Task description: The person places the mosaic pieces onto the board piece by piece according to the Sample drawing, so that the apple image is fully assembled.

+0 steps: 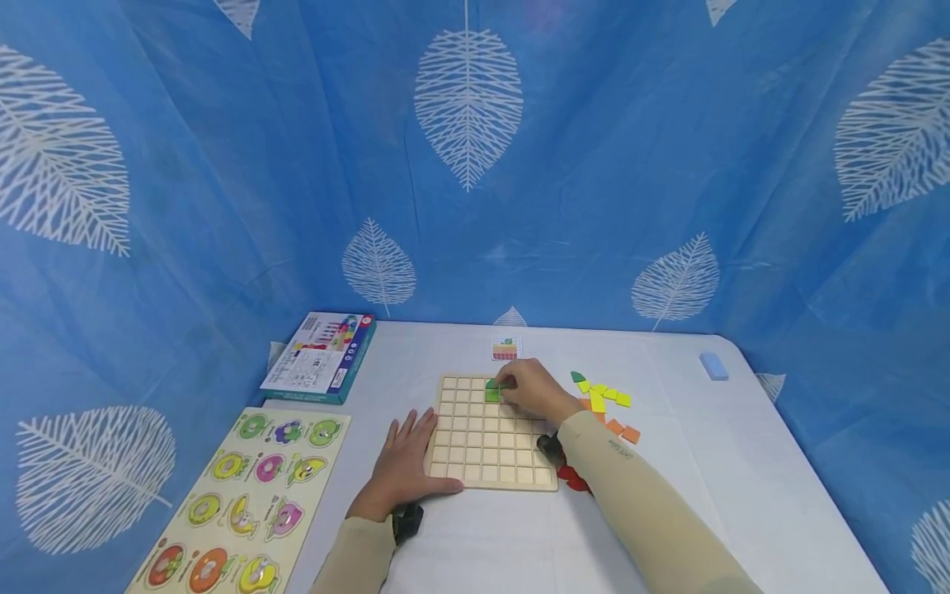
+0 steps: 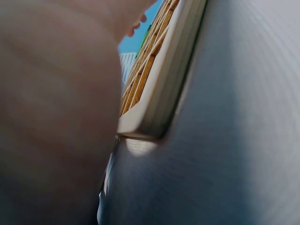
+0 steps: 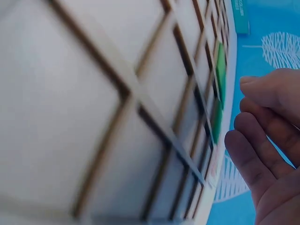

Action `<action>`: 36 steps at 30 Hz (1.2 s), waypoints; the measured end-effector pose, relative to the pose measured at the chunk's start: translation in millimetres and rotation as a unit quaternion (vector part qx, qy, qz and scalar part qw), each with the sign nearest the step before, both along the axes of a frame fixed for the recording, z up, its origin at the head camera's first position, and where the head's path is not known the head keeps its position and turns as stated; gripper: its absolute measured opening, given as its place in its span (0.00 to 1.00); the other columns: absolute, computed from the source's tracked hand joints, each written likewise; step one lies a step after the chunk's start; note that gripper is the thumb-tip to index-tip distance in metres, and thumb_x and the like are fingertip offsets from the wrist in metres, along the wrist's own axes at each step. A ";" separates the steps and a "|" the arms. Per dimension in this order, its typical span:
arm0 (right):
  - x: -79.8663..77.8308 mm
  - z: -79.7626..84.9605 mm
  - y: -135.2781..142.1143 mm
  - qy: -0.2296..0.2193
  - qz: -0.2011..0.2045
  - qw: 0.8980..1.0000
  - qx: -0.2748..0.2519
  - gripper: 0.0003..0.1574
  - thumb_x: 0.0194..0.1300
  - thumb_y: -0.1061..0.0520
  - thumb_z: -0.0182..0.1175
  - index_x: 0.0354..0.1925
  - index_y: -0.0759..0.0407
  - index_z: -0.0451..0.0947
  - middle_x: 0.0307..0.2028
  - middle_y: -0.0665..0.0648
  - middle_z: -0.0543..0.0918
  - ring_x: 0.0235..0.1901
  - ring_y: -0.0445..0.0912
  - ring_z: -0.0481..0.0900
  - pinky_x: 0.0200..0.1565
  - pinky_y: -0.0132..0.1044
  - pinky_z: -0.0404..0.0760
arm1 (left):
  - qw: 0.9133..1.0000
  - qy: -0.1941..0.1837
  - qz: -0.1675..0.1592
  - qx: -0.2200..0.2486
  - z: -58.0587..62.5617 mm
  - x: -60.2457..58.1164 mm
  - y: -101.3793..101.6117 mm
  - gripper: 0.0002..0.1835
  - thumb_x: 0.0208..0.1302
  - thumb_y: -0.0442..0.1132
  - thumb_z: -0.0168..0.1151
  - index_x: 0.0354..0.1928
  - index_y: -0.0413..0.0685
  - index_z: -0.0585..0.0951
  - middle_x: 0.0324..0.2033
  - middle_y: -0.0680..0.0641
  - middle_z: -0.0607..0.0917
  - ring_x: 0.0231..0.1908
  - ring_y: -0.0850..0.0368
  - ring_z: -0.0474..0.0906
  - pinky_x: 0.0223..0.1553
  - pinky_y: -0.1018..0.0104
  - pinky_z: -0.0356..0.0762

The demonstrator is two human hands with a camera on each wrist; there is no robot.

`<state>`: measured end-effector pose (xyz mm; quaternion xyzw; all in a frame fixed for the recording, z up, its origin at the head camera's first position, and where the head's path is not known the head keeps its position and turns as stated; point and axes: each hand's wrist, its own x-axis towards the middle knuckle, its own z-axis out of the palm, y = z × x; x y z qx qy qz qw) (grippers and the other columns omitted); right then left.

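A pale wooden grid board (image 1: pixel 475 429) lies on the white table. Two green pieces (image 1: pixel 492 396) sit in cells near its far edge, one of them with a curved side. My right hand (image 1: pixel 536 389) hovers over that end, fingers bent loosely beside the green pieces. In the right wrist view its fingertips (image 3: pixel 236 140) are just off the board, and no piece shows between them. My left hand (image 1: pixel 404 466) rests at the board's near left corner, fingers spread along the left side and thumb along the near edge. In the left wrist view the palm hides most of the board.
Yellow pieces (image 1: pixel 598 399), orange pieces (image 1: pixel 631 435) and red pieces (image 1: pixel 570 476) lie right of the board. A picture card (image 1: pixel 507 349) is beyond it. Left are a fruit puzzle board (image 1: pixel 252 495) and a game box (image 1: pixel 319 359); far right, a blue block (image 1: pixel 714 365).
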<state>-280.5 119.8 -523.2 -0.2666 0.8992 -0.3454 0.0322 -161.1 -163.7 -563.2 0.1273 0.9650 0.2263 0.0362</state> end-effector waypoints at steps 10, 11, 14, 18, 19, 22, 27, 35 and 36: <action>-8.3 10.0 45.1 -0.010 -0.078 0.997 0.016 0.12 0.70 0.63 0.70 0.51 0.63 0.88 0.46 0.55 0.86 0.44 0.49 0.82 0.50 0.48 0.84 | 1.000 0.011 0.003 0.007 0.9 0.4 0.4 0.72 0.38 0.80 0.75 0.81 0.44 0.63 0.80 0.43 0.62 0.80 0.40 0.46 0.78 0.39 0.37; -9.0 10.1 50.8 -0.012 -0.086 0.996 0.016 0.12 0.70 0.63 0.70 0.51 0.63 0.88 0.46 0.56 0.86 0.45 0.50 0.82 0.50 0.49 0.84 | 1.000 0.010 0.004 0.006 0.6 0.5 0.4 0.73 0.38 0.80 0.74 0.81 0.44 0.63 0.80 0.44 0.62 0.80 0.40 0.46 0.78 0.39 0.37; -10.9 10.9 67.3 -0.017 -0.106 0.994 0.020 0.13 0.71 0.63 0.69 0.52 0.64 0.87 0.48 0.58 0.86 0.47 0.53 0.81 0.52 0.52 0.84 | 1.000 0.011 0.005 0.003 -0.5 0.7 0.6 0.73 0.38 0.81 0.74 0.81 0.45 0.63 0.80 0.44 0.62 0.80 0.40 0.46 0.78 0.39 0.37; -12.7 11.7 85.9 -0.029 -0.136 0.990 0.034 0.14 0.71 0.61 0.69 0.53 0.63 0.87 0.49 0.59 0.85 0.50 0.55 0.80 0.55 0.54 0.83 | 1.000 0.015 0.006 0.002 -2.0 0.8 0.9 0.72 0.38 0.81 0.73 0.81 0.44 0.63 0.80 0.43 0.62 0.80 0.40 0.46 0.78 0.39 0.37; -12.9 11.7 90.0 -0.035 -0.143 0.988 0.038 0.14 0.71 0.61 0.69 0.54 0.63 0.87 0.49 0.59 0.85 0.51 0.56 0.80 0.56 0.54 0.83 | 1.000 0.016 0.006 0.001 -2.1 0.9 1.0 0.72 0.38 0.81 0.73 0.81 0.44 0.63 0.80 0.43 0.62 0.80 0.40 0.46 0.78 0.39 0.37; -14.0 10.9 100.5 -0.060 -0.164 0.984 0.046 0.15 0.71 0.61 0.69 0.54 0.62 0.86 0.51 0.60 0.84 0.53 0.57 0.79 0.58 0.55 0.82 | 1.000 0.015 0.006 0.001 -2.2 1.2 1.3 0.72 0.38 0.80 0.73 0.81 0.44 0.63 0.80 0.43 0.62 0.80 0.40 0.46 0.78 0.39 0.37; -15.7 9.1 113.1 -0.089 -0.181 0.978 0.050 0.14 0.73 0.64 0.66 0.55 0.62 0.86 0.52 0.62 0.83 0.54 0.59 0.78 0.60 0.56 0.81 | 1.000 0.015 0.006 -0.002 -1.8 0.9 1.6 0.72 0.39 0.80 0.74 0.81 0.44 0.63 0.80 0.44 0.62 0.80 0.40 0.46 0.78 0.39 0.37; -16.2 11.3 124.7 -0.097 -0.177 0.976 0.085 0.14 0.75 0.68 0.62 0.54 0.60 0.87 0.54 0.63 0.83 0.54 0.58 0.77 0.61 0.57 0.80 | 1.000 0.016 0.004 -0.004 -1.2 0.2 2.1 0.71 0.39 0.80 0.74 0.81 0.45 0.63 0.80 0.44 0.63 0.80 0.40 0.46 0.78 0.40 0.36; -16.5 11.3 125.2 -0.099 -0.176 0.976 0.086 0.14 0.75 0.68 0.62 0.54 0.60 0.87 0.55 0.63 0.83 0.54 0.58 0.77 0.61 0.56 0.79 | 1.000 0.017 0.004 -0.005 -1.1 0.1 2.0 0.72 0.38 0.80 0.74 0.81 0.45 0.63 0.80 0.44 0.62 0.80 0.40 0.46 0.78 0.40 0.36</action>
